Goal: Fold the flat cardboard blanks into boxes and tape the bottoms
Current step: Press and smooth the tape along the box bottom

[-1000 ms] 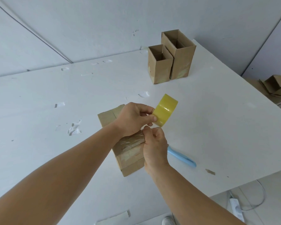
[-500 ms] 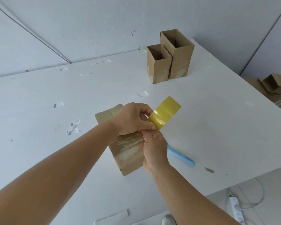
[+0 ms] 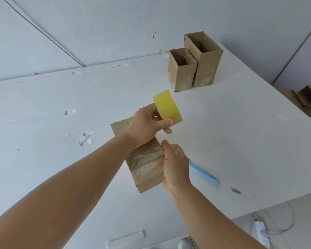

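Note:
A small cardboard box point(image 3: 145, 167) lies on its side on the white table point(image 3: 241, 141), its closed end crossed with clear tape. My left hand point(image 3: 146, 125) grips a yellow tape roll point(image 3: 167, 108) and holds it up above the box. Just below it, my right hand point(image 3: 174, 164) sits against the box's right side, thumb and fingers pinched together at the tape's loose end. The clear strip itself barely shows. Two finished open boxes, a shorter one point(image 3: 181, 72) and a taller one point(image 3: 206, 60), stand upright at the far edge.
A blue cutter point(image 3: 204, 174) lies on the table right of my right hand. Scraps of old tape point(image 3: 86, 139) dot the tabletop. Flat cardboard blanks point(image 3: 307, 99) are piled beyond the right edge. A power strip point(image 3: 260, 230) and cable lie on the floor.
My left hand has lifted the yellow roll up and away from my right hand, which stayed low beside the box. The box has not moved.

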`<action>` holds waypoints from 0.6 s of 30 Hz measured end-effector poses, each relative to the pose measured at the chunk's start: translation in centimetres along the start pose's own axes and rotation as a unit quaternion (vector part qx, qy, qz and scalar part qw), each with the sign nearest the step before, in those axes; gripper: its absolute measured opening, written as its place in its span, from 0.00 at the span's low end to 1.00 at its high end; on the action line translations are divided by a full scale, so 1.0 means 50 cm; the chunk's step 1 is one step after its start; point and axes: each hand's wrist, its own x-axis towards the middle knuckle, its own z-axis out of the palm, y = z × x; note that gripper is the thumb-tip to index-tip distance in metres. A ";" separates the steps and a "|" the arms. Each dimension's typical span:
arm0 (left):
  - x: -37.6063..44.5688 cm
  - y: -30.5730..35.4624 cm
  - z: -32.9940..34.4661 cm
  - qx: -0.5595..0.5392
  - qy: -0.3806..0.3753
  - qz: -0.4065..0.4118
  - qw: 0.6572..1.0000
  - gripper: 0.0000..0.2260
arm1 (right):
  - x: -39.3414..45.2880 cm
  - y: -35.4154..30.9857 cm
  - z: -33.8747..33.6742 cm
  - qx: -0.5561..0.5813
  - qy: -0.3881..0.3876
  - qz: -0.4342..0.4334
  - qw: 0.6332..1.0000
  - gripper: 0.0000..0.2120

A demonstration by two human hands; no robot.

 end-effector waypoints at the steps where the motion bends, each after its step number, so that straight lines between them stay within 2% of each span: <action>1: 0.000 -0.001 -0.001 -0.002 0.000 0.002 1.000 0.09 | -0.002 0.000 0.000 -0.002 -0.001 0.000 1.000 0.13; 11: -0.001 -0.004 -0.003 -0.017 0.000 0.003 1.000 0.09 | -0.003 -0.001 -0.008 -0.032 -0.006 -0.016 0.999 0.14; 18: -0.004 -0.006 -0.006 -0.019 0.005 0.002 1.000 0.09 | 0.006 0.017 -0.015 -0.049 -0.049 0.049 0.996 0.18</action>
